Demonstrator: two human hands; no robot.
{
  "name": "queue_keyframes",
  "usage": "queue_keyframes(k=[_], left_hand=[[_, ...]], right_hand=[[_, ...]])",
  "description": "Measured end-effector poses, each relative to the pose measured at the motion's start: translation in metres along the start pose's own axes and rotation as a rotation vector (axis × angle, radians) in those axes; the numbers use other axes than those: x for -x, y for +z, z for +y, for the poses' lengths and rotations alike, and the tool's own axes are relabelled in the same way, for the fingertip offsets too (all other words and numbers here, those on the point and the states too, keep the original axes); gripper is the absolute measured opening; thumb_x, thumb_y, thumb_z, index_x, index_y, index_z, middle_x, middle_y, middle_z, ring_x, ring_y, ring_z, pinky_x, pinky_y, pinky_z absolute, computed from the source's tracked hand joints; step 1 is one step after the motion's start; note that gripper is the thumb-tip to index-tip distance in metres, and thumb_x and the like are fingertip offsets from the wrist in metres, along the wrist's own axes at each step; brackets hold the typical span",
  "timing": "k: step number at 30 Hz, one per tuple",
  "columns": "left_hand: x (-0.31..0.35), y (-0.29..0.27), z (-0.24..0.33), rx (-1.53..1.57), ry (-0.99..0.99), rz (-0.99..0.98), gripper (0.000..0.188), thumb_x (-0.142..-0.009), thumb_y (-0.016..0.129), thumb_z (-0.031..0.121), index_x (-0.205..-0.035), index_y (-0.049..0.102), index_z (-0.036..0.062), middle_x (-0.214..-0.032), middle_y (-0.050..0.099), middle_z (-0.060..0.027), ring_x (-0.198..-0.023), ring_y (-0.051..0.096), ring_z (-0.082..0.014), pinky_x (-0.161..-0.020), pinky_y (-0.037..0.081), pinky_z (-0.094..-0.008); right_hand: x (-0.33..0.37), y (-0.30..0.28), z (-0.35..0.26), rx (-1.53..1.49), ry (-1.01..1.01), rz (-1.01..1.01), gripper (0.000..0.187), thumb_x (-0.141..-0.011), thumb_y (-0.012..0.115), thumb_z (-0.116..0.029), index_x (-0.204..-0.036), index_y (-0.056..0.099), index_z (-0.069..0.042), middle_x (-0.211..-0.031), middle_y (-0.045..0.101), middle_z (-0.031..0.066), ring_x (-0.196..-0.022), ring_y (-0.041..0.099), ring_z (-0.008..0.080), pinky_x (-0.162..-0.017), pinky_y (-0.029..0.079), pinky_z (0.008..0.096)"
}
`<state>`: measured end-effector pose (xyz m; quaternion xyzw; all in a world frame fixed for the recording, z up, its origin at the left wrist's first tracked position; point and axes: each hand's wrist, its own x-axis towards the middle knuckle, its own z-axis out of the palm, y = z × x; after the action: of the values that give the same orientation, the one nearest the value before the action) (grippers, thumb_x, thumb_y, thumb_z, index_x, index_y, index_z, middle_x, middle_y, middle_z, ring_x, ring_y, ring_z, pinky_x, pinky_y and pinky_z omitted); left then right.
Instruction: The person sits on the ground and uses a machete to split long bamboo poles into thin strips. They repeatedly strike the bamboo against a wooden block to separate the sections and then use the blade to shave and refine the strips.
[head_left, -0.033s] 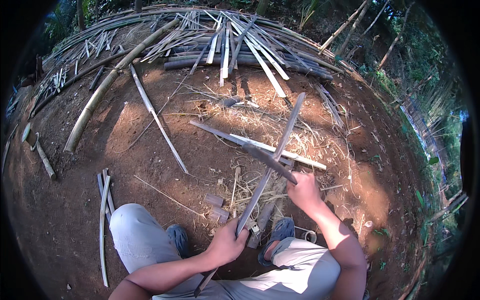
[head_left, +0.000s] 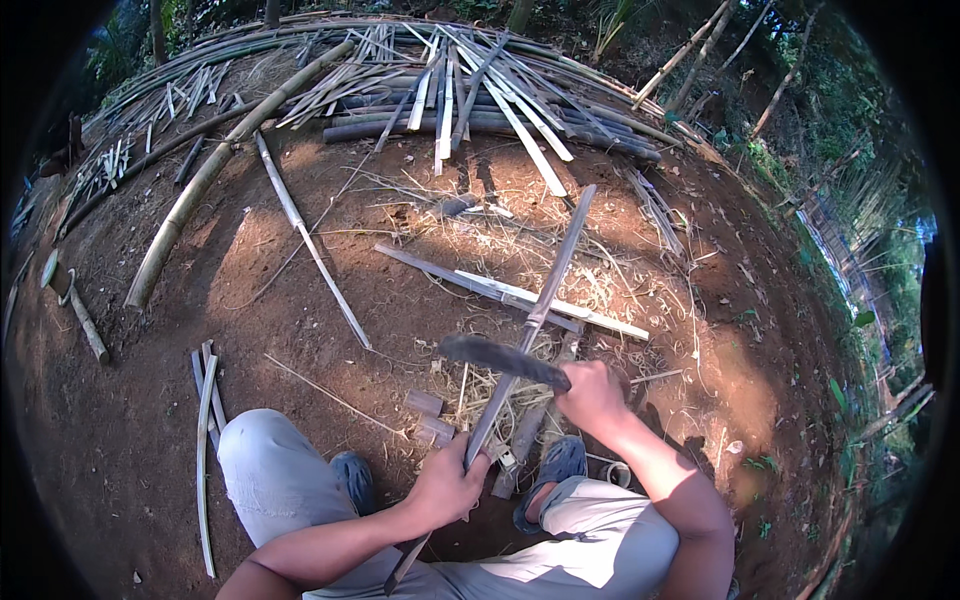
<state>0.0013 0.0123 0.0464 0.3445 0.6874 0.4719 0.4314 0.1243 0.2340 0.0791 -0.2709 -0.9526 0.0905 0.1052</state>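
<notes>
A long, split bamboo strip (head_left: 556, 265) slants from between my legs up and away to the right. My left hand (head_left: 446, 486) is closed round its lower part, just in front of my lap. In my right hand (head_left: 592, 400) is a knife with a broad, dark blade (head_left: 495, 358), its handle covered by my fingers. The blade points left and crosses the strip near its middle; whether the edge touches it, I cannot tell. Beyond them, a pale strip (head_left: 590, 318) and a darker strip (head_left: 440, 268) lie on the ground.
Thin shavings (head_left: 500, 400) litter the soil between my feet and farther out. Small wooden blocks (head_left: 434, 430) sit left of them. More strips (head_left: 208, 450) lie by my left knee. A thick bamboo pole (head_left: 185, 210) and a large heap of split bamboo (head_left: 500, 85) are farther off.
My right hand and the knife have come nearer to me along the strip, slightly to the left. My left hand keeps its grip, and the strip's far end has shifted a little left.
</notes>
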Motion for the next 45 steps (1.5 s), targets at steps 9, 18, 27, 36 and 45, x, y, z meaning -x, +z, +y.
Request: queue_keyframes(k=[9,18,27,36,45], left_hand=[[0.021,0.022,-0.026,-0.157,0.038,-0.161,0.027,-0.089,0.06,0.02,-0.094,0.056,-0.0063,-0.063,0.061,-0.0258,-0.061,0.066,-0.0409,-0.057,0.051,-0.046],[0.02,0.023,-0.039,-0.298,0.042,-0.205,0.026,-0.091,0.059,0.022,-0.095,0.059,-0.0036,-0.065,0.061,-0.0214,-0.061,0.067,-0.0339,-0.06,0.051,-0.0432],[-0.016,0.02,-0.029,-0.233,0.055,0.04,0.044,-0.097,0.058,0.042,-0.095,0.059,-0.0021,-0.06,0.056,-0.0134,-0.054,0.056,-0.0221,-0.054,0.045,-0.039],[-0.018,0.016,-0.027,-0.034,0.163,0.168,0.039,-0.098,0.058,0.039,-0.095,0.058,-0.0003,-0.058,0.055,-0.014,-0.049,0.053,-0.022,-0.05,0.042,-0.0394],[-0.018,0.011,-0.02,-0.154,0.489,0.272,0.032,-0.097,0.063,0.027,-0.11,0.058,-0.0018,-0.069,0.056,-0.0075,-0.062,0.055,-0.0188,-0.06,0.045,-0.0337]], right_hand=[[-0.029,-0.004,0.124,0.08,0.367,0.242,0.014,-0.081,0.058,-0.005,-0.078,0.068,0.005,-0.07,0.064,0.029,-0.069,0.067,0.0433,-0.065,0.054,0.0485],[-0.013,0.001,0.181,0.186,0.577,0.213,0.011,-0.078,0.061,-0.006,-0.079,0.068,0.002,-0.077,0.068,0.0248,-0.079,0.069,0.0408,-0.069,0.054,0.0465],[0.011,0.03,0.127,-0.5,0.722,0.355,0.038,-0.078,0.067,-0.01,-0.057,0.036,-0.009,-0.051,0.041,-0.0004,-0.051,0.037,0.0098,-0.049,0.032,0.0342],[0.01,0.02,0.039,-0.256,0.136,0.166,0.034,-0.08,0.067,-0.01,-0.058,0.043,-0.003,-0.053,0.052,0.0159,-0.052,0.059,0.0323,-0.052,0.044,0.0403],[0.008,0.019,-0.019,0.015,-0.301,0.114,0.008,-0.07,0.064,-0.004,-0.075,0.057,-0.005,-0.069,0.062,0.0129,-0.064,0.066,0.0373,-0.059,0.054,0.0454]])
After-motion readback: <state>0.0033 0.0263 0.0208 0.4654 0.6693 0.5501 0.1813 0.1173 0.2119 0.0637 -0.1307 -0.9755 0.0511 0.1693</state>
